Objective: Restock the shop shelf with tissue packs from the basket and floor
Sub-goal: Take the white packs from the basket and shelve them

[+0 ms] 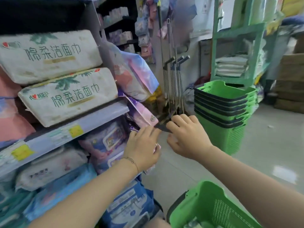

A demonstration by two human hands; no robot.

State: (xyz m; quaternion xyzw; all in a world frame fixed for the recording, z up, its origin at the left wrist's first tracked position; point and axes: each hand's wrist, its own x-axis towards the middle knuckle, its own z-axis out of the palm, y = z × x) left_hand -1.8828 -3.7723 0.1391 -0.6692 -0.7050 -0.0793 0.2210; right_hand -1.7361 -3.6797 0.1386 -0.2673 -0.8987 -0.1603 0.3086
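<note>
Shelf [79,127]: grey board, yellow tags on its front edge. On it lie two white packs stacked flat, top pack [47,55] on bottom pack [69,94]. A pink pack [13,127] touches them at left. The tier below holds a white pack [49,168], with a purple pack [105,140] just beside it at right. Blue packs [131,206] sit lower; their support is hidden.

Floor [271,145]: pale tile. A green basket [212,209] is nearest, contents blurred. Further off stand a basket stack [223,102], a green rack [238,46] and boxes [291,83]. Poles [172,83] stand between shelf and stack.
</note>
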